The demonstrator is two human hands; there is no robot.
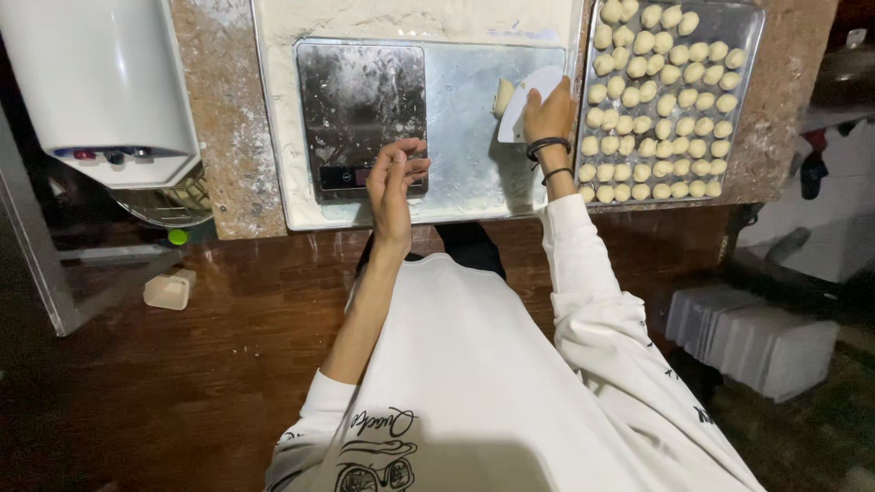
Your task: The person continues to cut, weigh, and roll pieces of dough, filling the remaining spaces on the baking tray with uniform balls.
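From the head view, we saw our right hand point(548, 114) closed around a white dough scraper point(527, 98), its flat blade angled up and to the left. A small piece of dough point(502, 96) lay just beside the blade's left edge, touching it or very nearly so; we could not tell which. The piece sat upright on the floured metal sheet point(456, 137), its long axis running roughly away from us. It lay directly left of the right hand, so that hand was plainly the nearer of the two.

Our left hand point(395, 178) was held open and empty, fingers together and pointing away from us, palm turned sideways. It hovered over the near right corner of the digital scale point(363, 114), whose dark platform was dusted with flour. Whether the fingers touched the scale we could not tell. The dough piece lay up and to the right of this hand, with bare sheet between them and nothing in the way.

To the right of the scraper hand, a metal tray point(747, 36) held many small dough balls point(665, 100) in close rows, filling most of it. The tray's left rim ran just beside our right wrist, which wore dark bands. The table point(219, 128) was speckled stone with flour scattered over it. Off to the left hung a white appliance point(100, 82), well apart from the work.
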